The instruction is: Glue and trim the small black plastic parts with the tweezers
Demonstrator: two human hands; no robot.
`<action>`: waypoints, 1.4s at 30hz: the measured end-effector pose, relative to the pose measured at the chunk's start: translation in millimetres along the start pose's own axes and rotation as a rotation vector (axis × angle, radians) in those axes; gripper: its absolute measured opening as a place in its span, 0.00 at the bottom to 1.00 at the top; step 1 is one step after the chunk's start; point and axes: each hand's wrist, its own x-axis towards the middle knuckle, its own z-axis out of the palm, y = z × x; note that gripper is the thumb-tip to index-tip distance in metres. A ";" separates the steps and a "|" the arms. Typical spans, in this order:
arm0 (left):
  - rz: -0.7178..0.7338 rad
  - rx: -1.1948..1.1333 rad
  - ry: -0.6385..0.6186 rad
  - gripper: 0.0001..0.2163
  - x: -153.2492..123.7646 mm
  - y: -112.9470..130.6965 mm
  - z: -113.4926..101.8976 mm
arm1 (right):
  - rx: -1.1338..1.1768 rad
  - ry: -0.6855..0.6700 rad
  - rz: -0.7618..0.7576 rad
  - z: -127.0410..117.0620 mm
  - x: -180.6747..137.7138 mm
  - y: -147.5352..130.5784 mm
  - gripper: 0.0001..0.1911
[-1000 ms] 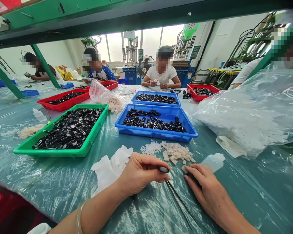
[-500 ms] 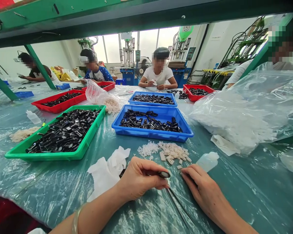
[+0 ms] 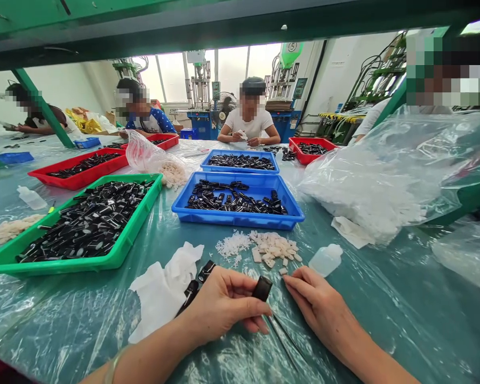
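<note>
My left hand (image 3: pixel 224 304) is closed, pinching a small glossy black plastic part (image 3: pixel 262 288) between thumb and fingers. My right hand (image 3: pixel 316 293) rests low over the table, its thumb and fingertips pressed together; whatever may be in them is too small to make out. A little pale piece (image 3: pixel 283 271) lies just by those fingertips. Metal tweezers (image 3: pixel 284 341) lie on the plastic sheeting between both hands. Behind my left wrist are more black parts (image 3: pixel 206 271), partly hidden, beside a crumpled white cloth (image 3: pixel 164 288).
Ahead are a pile of pale pads (image 3: pixel 275 248), white scraps (image 3: pixel 234 244) and a translucent bottle (image 3: pixel 326 260). Blue (image 3: pixel 240 217) and green (image 3: pixel 142 218) trays hold black parts. A large plastic bag (image 3: pixel 384 181) lies at right. Co-workers sit across the table; a green beam (image 3: pixel 224 26) crosses overhead.
The black part in my left hand has turned: its pale oval face no longer shows, a dark side does. My view has shifted slightly right. The right hand stays by the pale piece.
</note>
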 end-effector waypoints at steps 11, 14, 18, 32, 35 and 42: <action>-0.099 0.056 -0.048 0.05 1.4 -6.8 11.5 | 0.661 0.070 0.320 -18.0 3.7 -28.4 0.08; -0.119 0.084 -0.072 0.06 1.6 -8.9 14.4 | 0.841 0.078 0.369 -20.0 2.8 -35.7 0.08; -0.127 0.109 -0.085 0.05 1.4 -10.0 15.3 | 0.938 0.078 0.348 -19.0 0.2 -38.5 0.04; -0.124 0.149 -0.043 0.07 1.9 -11.7 14.1 | 0.744 0.045 0.175 -15.0 -6.5 -38.2 0.13; -0.128 0.169 -0.042 0.06 2.1 -12.2 13.6 | 0.715 0.022 0.165 -14.0 -6.2 -37.6 0.13; -0.133 0.215 -0.059 0.05 3.1 -16.2 11.3 | 0.753 -0.039 0.213 -15.6 -4.9 -38.1 0.08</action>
